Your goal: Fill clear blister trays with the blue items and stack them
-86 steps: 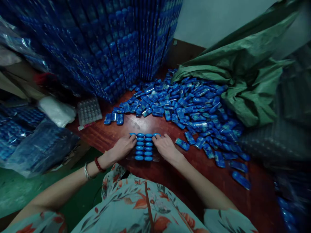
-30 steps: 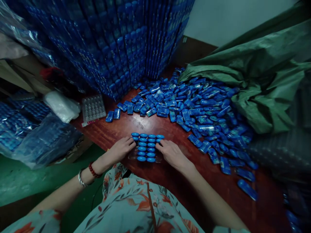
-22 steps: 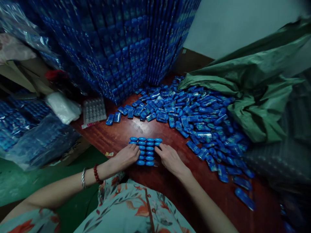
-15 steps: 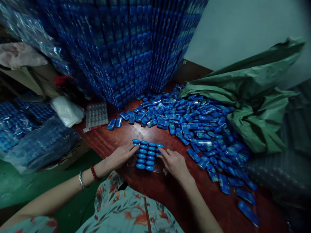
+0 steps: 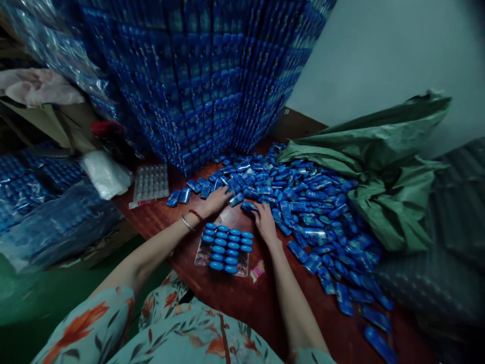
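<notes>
In front of me lies a clear plastic blister tray, with rows of glossy blue oval pieces standing in its middle and upper cells. Some cells along its sides hold none. Beyond it, my left hand reaches to the near edge of a heap of small blue packets, its fingers stretched out over them. My right hand is to the right of the tray, thumb and fingers on a dark blue packet at the heap's edge.
Tall stacks of blue packs rise behind the heap. A green sack lies at right. An unfilled clear tray and a white plastic bag are at left. A small pink wrapper lies beside the blister tray.
Both hands have left the sides of the blister tray and moved forward to the heap. More oval pieces show at the tray's outer upper corners, where the fingers were.
</notes>
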Motion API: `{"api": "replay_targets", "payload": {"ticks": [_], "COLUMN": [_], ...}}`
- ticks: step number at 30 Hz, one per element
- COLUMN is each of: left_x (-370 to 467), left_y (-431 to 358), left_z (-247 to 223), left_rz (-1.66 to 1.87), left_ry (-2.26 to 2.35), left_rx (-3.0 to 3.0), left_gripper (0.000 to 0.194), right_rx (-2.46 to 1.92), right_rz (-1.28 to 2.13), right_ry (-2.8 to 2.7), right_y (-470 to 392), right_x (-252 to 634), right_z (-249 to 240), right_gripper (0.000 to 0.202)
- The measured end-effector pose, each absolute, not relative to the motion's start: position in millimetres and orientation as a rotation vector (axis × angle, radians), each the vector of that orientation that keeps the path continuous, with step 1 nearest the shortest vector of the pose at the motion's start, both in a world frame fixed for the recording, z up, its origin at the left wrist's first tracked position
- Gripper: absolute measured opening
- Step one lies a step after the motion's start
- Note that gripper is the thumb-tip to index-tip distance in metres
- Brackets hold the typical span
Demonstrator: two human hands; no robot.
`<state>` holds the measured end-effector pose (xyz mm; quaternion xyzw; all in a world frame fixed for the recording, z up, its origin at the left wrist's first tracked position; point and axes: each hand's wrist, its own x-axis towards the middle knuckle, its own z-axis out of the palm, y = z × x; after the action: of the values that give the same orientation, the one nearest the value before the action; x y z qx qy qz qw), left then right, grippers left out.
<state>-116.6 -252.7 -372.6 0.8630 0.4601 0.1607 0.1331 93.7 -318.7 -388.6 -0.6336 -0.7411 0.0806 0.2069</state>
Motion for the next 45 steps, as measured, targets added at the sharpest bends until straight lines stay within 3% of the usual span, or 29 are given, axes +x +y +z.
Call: {"api": "replay_targets", "payload": {"ticks": [5,8,11,16,22,30,35,41,45], "left_x": [-167.7,-205.3,-223.9,-214.9,-224.3,-214.9,-199.4,-173.9,-166.2], "left_y": [-298.5,-353.2,-408.0,-451.2,-450.5,-444.1,-418.9,-416.3,-418.0], "left_z": [-372.6,-375.2,-381.8,-383.9,-377.7,-381.9,-356.6,-347.1,-351.4], "left_rz": [0.947,1.183,1.248,1.141,0.955,0.759,0.354,-0.096,-0.148], "left_ry": [1.344,1.549,1.714,1.689,1.469,1.364,1.241,1.176,1.246], "left_rx": [2.160,1.783,1.579,1.764,2.233,2.559,2.576,2.711,2.743], "left_gripper": [0.024,0.024,0.023,0.017,0.027,0.027,0.033,0.025,0.024], "right_rx": [-1.697,-1.725,-1.723,-1.620,-1.608,-1.512,-1.380,-1.174,-1.131], "right_rz": [0.516,0.812,0.875,0.592,0.086,0.027,0.034,-0.107,-0.140], "right_ry": [-1.469,-1.429,-1.532,-1.951,-2.500,-2.780,-2.932,-2.781,-2.619], "right_y": [-410.5,-459.9,-482.7,-477.0,-468.7,-451.9,-438.3,-432.0,-437.0], "right_x": [123.5,129.2,118.7,91.0,84.6,77.8,70.1,79.1,83.0], "right_z": [-390.4,-381.5,-373.7,-370.4,-357.2,-337.6,-328.1,-348.0,-357.6], "right_gripper": [0.032,0.031,0.024,0.025,0.035,0.033,0.024,0.031,0.026]}}
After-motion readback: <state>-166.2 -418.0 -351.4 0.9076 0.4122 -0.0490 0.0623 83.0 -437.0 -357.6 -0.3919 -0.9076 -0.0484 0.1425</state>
